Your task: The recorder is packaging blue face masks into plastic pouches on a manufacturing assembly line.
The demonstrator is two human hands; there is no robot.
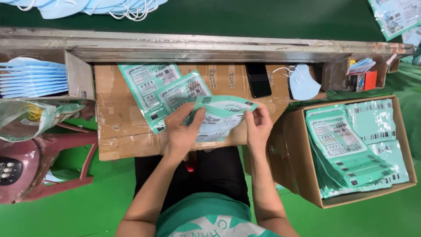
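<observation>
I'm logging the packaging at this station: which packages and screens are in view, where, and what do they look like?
Flat mint-green printed pouch: held by left hand and right hand.
Two matching green pouches: overlapping on the taped cardboard worktop.
Stack of green pouches: inside the open brown cardboard box, right.
Black phone: dark screen, rear of worktop.

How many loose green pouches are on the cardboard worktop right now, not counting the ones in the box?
3: one pouch held between the left hand and right hand, and two flat pouches overlapping on the cardboard worktop behind. More may lie hidden beneath.
</observation>
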